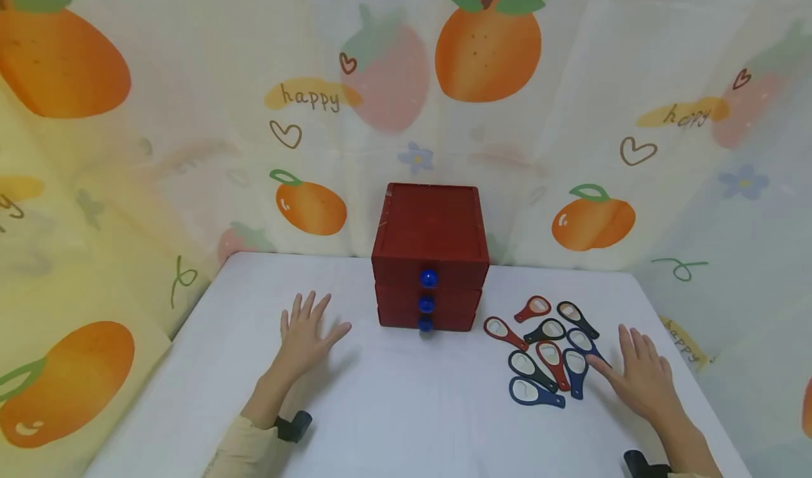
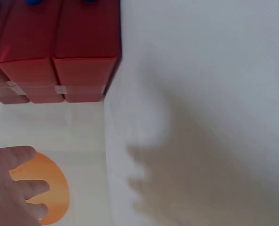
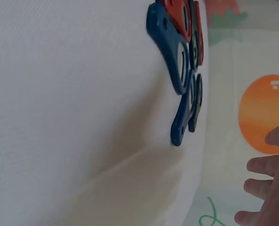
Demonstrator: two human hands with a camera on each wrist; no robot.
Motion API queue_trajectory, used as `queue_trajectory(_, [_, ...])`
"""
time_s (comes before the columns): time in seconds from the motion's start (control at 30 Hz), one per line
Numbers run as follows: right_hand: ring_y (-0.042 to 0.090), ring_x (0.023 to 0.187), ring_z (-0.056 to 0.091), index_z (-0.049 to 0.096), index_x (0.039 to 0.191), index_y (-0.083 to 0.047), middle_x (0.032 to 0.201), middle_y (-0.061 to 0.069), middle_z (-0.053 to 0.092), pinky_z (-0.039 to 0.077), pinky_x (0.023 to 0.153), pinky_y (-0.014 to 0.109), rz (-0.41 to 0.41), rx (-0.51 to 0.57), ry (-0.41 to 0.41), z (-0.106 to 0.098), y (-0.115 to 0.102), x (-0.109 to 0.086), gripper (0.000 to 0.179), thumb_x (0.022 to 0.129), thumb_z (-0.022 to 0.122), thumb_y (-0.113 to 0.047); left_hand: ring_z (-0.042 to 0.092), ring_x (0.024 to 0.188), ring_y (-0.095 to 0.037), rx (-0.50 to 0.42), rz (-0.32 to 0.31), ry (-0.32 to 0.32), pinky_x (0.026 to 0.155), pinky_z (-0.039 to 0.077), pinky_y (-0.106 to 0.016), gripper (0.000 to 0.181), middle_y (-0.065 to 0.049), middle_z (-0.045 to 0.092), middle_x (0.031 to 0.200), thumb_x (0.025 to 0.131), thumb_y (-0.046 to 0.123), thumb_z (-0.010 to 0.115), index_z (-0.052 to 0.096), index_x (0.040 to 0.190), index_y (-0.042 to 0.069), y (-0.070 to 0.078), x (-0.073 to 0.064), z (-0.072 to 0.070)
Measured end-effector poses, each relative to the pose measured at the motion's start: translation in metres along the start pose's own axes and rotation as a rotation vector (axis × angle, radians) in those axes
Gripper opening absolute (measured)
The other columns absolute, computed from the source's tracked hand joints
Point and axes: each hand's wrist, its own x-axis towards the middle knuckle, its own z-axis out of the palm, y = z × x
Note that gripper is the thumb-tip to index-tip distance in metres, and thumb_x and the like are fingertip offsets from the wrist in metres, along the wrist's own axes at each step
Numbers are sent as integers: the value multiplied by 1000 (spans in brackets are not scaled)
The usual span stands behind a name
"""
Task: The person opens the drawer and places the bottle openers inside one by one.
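A dark red chest of drawers (image 1: 431,224) with three blue knobs stands at the back middle of the table. My left hand (image 1: 306,340) hovers to its left with fingers spread, holding nothing. In the left wrist view, that hand (image 2: 17,186) shows at the lower left, below the chest's red side (image 2: 85,77). Several small paddle-shaped pieces with pale oval faces lie right of the chest, among them a red one (image 1: 553,362), a dark green one (image 1: 531,369) and a blue one (image 1: 536,393). My right hand (image 1: 643,383), fingers straight, is beside their right edge, its thumb near a blue piece (image 3: 170,49).
A white cloth (image 1: 393,414) covers the table. Behind it hangs a fruit-print curtain (image 1: 209,111), which also runs along the left and right sides. Dark wrist cameras (image 1: 294,427) sit on both wrists.
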Motion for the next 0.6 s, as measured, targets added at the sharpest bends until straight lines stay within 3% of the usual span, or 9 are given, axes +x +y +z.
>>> queue_trajectory(0.4, [57,137,15,10,151,9,149,41,17,14,108,74,-39,37,7,-12,-14,9,99,93,50,-60,12,147,-48,-219,-28,-82,115,13,-68,74,-27,20,159,97,46,52,26,154,8,5,8,-10])
queue_trajectory(0.6, [56,137,17,7,153,6,150,39,17,19,106,75,-63,86,10,-16,-22,12,98,94,50,-58,16,148,-43,-299,-32,-104,117,16,-64,69,-20,20,161,100,44,48,21,156,12,9,11,-17])
